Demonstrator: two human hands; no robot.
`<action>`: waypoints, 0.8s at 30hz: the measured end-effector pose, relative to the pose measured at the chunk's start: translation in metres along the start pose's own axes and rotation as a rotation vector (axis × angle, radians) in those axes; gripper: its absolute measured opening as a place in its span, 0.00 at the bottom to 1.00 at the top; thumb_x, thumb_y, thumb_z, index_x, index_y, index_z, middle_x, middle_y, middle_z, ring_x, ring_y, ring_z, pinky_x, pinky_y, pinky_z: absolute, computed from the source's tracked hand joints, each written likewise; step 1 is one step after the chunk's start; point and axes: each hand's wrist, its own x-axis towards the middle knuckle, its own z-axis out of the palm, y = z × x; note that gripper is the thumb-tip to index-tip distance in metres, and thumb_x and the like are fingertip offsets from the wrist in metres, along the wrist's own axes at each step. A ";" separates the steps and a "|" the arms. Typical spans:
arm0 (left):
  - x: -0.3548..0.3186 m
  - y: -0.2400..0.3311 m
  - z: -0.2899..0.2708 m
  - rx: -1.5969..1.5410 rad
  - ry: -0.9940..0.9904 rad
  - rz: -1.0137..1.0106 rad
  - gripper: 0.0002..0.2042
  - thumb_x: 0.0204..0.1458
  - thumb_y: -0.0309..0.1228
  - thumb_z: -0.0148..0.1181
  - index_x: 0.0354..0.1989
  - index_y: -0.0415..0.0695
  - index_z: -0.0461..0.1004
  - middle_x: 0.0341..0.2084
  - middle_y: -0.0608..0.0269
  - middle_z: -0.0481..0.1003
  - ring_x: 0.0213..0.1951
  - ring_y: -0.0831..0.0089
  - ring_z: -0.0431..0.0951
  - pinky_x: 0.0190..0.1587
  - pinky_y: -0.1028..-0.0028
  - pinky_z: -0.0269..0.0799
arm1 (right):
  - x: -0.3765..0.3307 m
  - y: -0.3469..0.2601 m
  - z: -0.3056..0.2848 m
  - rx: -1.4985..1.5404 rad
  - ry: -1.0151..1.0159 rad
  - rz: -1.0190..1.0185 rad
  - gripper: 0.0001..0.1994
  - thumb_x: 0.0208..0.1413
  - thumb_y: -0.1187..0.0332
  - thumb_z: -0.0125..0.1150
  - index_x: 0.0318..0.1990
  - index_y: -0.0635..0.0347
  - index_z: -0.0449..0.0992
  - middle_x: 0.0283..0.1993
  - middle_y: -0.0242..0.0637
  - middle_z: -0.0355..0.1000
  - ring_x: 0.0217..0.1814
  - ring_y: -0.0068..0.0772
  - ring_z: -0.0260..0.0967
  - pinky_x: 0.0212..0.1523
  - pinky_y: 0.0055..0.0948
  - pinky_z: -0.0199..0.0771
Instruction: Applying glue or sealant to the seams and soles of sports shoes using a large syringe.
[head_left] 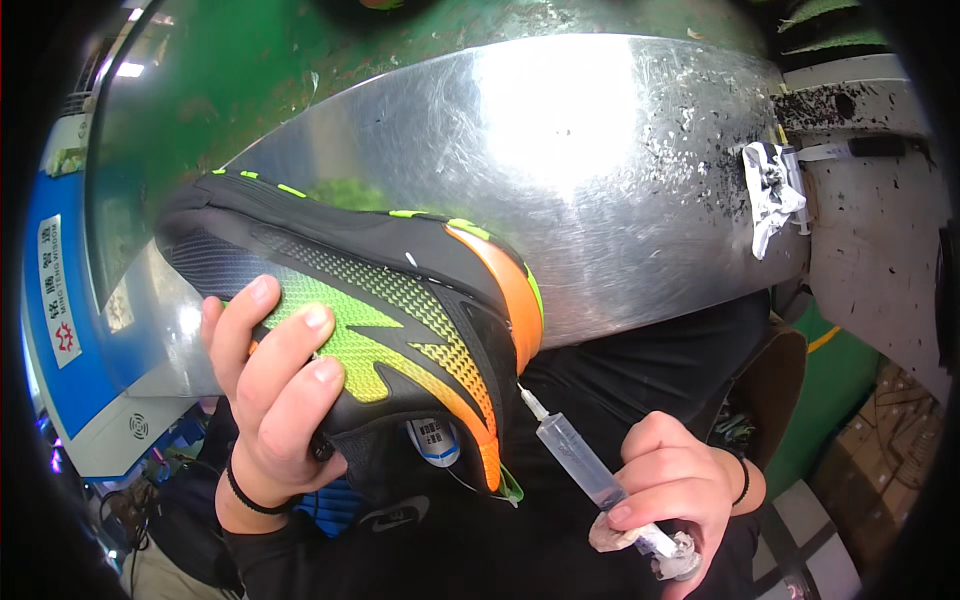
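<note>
My left hand (275,400) grips a black sneaker (375,285) with a green-to-orange patterned upper, its fingers spread over the side and the thumb hidden below. The shoe lies tilted on its side, toe to the far left, sole turned away from me, with an orange heel band. In my right hand (675,480), the fingers are wrapped round a clear syringe (585,462) partly filled with liquid. The syringe's thin tip points at the heel, by the sole's edge; whether it touches cannot be made out. Crumpled whitish material (675,555) surrounds the plunger end.
A scratched, shiny metal sheet (400,140) lies beyond the shoe on a green surface (250,60). At its right end are a stained white cloth (772,205) and a black-handled tool (875,148). A blue and white machine (95,290) stands at the left.
</note>
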 end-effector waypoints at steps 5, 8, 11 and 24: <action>0.021 -0.006 -0.019 -0.034 -0.091 0.076 0.17 0.53 0.39 0.55 0.48 0.44 0.66 0.48 0.50 0.72 0.55 0.42 0.67 0.64 0.48 0.49 | -0.009 -0.008 -0.014 -0.246 0.390 -0.259 0.47 0.27 0.35 0.74 0.55 0.54 0.66 0.42 0.39 0.68 0.39 0.33 0.57 0.34 0.29 0.55; 0.034 -0.023 -0.031 0.081 -0.081 0.077 0.17 0.47 0.33 0.59 0.46 0.42 0.69 0.47 0.51 0.74 0.56 0.44 0.68 0.62 0.47 0.53 | -0.016 -0.002 -0.028 -0.280 0.351 -0.093 0.54 0.22 0.34 0.76 0.58 0.54 0.62 0.46 0.39 0.64 0.42 0.32 0.57 0.38 0.29 0.56; 0.069 -0.055 -0.047 0.214 -0.037 0.071 0.18 0.41 0.25 0.63 0.45 0.41 0.73 0.47 0.54 0.73 0.57 0.47 0.67 0.60 0.53 0.60 | -0.022 0.007 -0.033 -0.236 0.375 -0.012 0.52 0.27 0.39 0.76 0.58 0.62 0.62 0.48 0.40 0.69 0.45 0.33 0.63 0.46 0.31 0.56; 0.119 -0.238 -0.003 -0.855 0.307 -0.886 0.37 0.52 0.36 0.58 0.69 0.46 0.47 0.64 0.49 0.53 0.55 0.56 0.67 0.53 0.64 0.70 | -0.031 0.018 -0.064 -0.359 0.337 0.091 0.58 0.23 0.42 0.80 0.62 0.62 0.55 0.51 0.42 0.59 0.49 0.34 0.60 0.51 0.33 0.60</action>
